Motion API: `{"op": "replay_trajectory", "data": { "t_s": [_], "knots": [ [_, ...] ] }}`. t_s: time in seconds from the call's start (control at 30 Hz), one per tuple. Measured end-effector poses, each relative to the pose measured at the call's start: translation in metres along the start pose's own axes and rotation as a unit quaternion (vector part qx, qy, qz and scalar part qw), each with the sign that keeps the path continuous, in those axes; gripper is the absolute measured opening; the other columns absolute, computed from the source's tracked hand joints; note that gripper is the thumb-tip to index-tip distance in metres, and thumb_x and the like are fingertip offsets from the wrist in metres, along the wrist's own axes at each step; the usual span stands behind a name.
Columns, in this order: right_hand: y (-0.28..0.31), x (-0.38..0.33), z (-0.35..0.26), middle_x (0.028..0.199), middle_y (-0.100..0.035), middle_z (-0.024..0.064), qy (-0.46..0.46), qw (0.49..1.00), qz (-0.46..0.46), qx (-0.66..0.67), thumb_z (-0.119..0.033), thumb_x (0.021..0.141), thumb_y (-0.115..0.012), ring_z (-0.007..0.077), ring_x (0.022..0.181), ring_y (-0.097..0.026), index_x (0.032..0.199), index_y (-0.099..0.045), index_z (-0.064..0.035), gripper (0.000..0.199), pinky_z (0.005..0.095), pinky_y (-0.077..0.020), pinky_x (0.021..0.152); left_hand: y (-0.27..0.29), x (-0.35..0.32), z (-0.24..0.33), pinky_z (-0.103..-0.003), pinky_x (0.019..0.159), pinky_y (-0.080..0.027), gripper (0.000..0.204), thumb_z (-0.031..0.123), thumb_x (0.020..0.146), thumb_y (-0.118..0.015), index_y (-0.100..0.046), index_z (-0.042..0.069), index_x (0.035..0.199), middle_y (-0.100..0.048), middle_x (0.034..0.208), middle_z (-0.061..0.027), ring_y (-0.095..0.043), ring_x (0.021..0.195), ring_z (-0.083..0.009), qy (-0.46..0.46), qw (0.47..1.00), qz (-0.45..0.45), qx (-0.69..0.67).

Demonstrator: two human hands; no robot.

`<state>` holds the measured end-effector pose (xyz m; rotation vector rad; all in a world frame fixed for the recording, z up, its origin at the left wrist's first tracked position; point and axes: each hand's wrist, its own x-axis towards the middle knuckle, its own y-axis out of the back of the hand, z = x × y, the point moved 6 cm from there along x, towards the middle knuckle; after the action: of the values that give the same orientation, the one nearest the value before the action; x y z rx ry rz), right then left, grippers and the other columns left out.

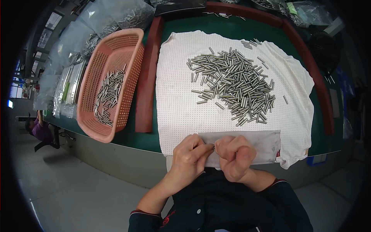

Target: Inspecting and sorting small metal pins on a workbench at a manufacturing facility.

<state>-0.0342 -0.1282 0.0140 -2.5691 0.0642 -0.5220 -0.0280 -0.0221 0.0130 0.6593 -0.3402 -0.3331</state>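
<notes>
My left hand point(189, 158) and my right hand point(235, 154) meet at the table's near edge, fingertips pinched together on one small metal pin point(213, 147). Both hands rest over a grey cloth strip point(262, 141). Beyond them a large pile of short silver metal pins point(232, 83) lies on a white dotted cloth point(177, 100) spread over the green table point(185, 25).
A pink plastic basket point(98, 127) with several pins inside stands at the left. A red-brown raised border point(146, 89) frames the green table. Clear bags of pins point(116, 17) lie at the far left and back. Another person point(40, 129) sits far left.
</notes>
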Motion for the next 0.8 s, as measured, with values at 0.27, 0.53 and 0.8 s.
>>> {"op": "replay_trajectory", "data": {
  "t_s": [0.27,0.53,0.8],
  "knots": [
    [0.013,-0.001,0.001,0.049,-0.025,-0.0008,0.007,0.999,0.035,0.009,-0.023,0.093,-0.028,0.0070,0.042,-0.019,0.062,-0.031,-0.0070,0.035,0.0241,-0.0196,0.041,-0.005,-0.001,0.005,-0.033,0.051,-0.040,0.012,-0.002,0.064,-0.065,-0.062,0.001,0.076,-0.048,0.064,-0.0087,-0.050,0.057,-0.0242,-0.001,1.000,0.008,0.004],
    [0.093,0.002,-0.033,0.046,-0.023,-0.0028,-0.089,0.935,0.184,0.289,-0.031,0.092,-0.029,0.0070,0.038,-0.016,0.059,-0.030,-0.0122,0.038,0.0223,-0.0172,0.037,-0.003,-0.008,0.020,-0.034,0.056,-0.043,0.011,-0.001,0.067,-0.062,-0.057,0.000,0.077,-0.050,0.072,-0.0106,-0.053,0.066,-0.0259,-0.101,0.989,0.006,0.107],
    [0.102,-0.004,-0.020,0.045,-0.023,-0.0029,-0.144,0.912,0.199,0.330,-0.030,0.091,-0.030,0.0073,0.036,-0.017,0.058,-0.030,-0.0127,0.038,0.0224,-0.0163,0.034,-0.013,0.002,0.027,-0.033,0.056,-0.043,0.013,-0.004,0.060,-0.055,-0.045,0.000,0.068,-0.045,0.069,-0.0128,-0.049,0.063,-0.0258,-0.145,0.955,-0.065,0.249]
  ]
}}
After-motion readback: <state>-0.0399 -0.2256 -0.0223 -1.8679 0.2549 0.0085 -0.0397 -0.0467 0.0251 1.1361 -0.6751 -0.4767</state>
